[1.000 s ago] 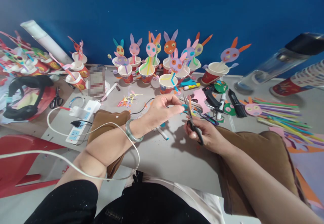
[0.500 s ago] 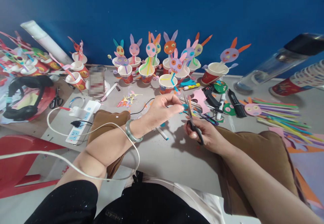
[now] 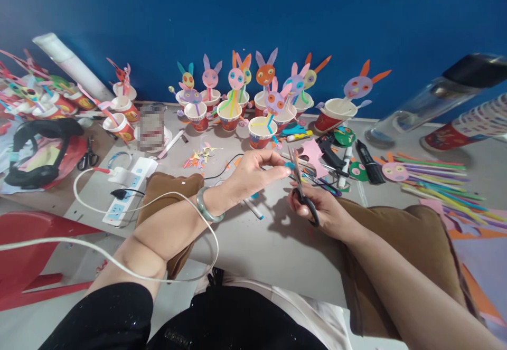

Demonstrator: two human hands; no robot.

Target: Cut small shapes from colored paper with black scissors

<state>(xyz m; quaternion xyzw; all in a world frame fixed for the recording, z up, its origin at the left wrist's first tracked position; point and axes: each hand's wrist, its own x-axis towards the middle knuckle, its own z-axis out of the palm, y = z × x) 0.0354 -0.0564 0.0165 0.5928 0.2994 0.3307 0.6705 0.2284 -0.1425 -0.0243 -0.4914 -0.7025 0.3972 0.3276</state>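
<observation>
Left hand (image 3: pixel 257 173) pinch | teal scrap (image 3: pixel 290 166) at fingertips (right hand (image 3: pixel 322 210): scissors (image 3: pixel 304 197))

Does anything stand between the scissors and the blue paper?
Nothing visible does. The scissors, in the right hand, have their blades right beside the blue paper pinched in the left hand; whether they touch is unclear.

Soft shadows spread beside the right hand (image 3: pixel 327 211) on a moderately lit tabletop (image 3: pixel 257 249); outer edges stretch and blur.
</observation>
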